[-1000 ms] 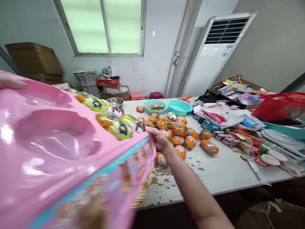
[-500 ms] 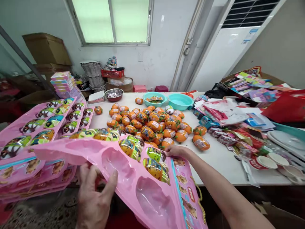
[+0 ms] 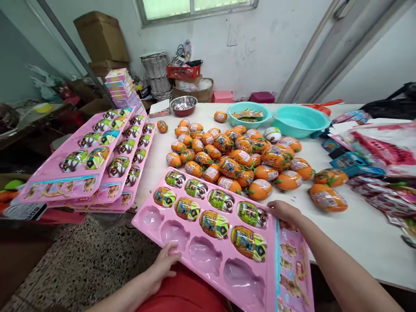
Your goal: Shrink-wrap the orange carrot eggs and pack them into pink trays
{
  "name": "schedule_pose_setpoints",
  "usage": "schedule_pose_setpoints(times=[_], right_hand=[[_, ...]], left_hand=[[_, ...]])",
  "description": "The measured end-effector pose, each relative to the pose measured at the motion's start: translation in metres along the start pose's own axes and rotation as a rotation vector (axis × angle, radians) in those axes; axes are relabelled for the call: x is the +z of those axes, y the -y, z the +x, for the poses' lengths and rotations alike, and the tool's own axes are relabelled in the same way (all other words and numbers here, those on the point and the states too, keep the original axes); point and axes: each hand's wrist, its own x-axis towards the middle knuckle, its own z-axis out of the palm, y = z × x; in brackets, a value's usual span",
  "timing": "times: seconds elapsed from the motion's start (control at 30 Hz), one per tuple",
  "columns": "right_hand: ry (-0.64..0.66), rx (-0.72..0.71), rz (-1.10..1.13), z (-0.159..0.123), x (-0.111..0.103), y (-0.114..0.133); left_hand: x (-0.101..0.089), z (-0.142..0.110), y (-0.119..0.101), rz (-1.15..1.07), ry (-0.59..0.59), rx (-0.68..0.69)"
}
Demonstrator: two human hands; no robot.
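A pink plastic blister tray [image 3: 208,229] lies tilted between the table's front edge and my lap. Two of its rows hold shiny toy eggs [image 3: 214,223] with green, white and orange wrapping; the row of hollows nearest me is bare. At the tray's far right corner, by its printed header strip, my right hand [image 3: 285,213] is closed on the edge. My left hand [image 3: 162,265] is at the near edge with its fingers apart, touching or very close to it. Just behind the tray lies a heap of orange carrot-shaped plastic eggs [image 3: 241,158].
Filled pink trays [image 3: 68,158] are stacked at the left. Along the back stand two turquoise basins [image 3: 300,123] and a metal bowl [image 3: 183,112] with small packets. Bagged goods [image 3: 383,147] crowd the right side of the white table [image 3: 364,242].
The tray has come down flatter and its near edge has dropped. My left hand has loosened and moved lower along that edge. The view has swung left and down.
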Motion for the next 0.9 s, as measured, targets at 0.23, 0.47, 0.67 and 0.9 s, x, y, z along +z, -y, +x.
schedule_pose_setpoints(times=[0.23, 0.47, 0.67, 0.9], right_hand=[[-0.057, 0.166, -0.088, -0.008, -0.011, 0.007], [-0.651, 0.239, 0.001, -0.049, 0.032, 0.092], [-0.422, -0.394, -0.002, -0.083, 0.134, 0.273], [-0.322, -0.373, -0.017, -0.071, 0.167, 0.304]], left_hand=[[-0.065, 0.037, -0.053, 0.516, -0.095, 0.488], [-0.047, 0.131, -0.237, 1.057, -0.238, 0.993], [-0.006, 0.201, -0.327, 1.42, -0.031, 1.014], [-0.004, 0.199, -0.336, 1.53, -0.04, 1.028]])
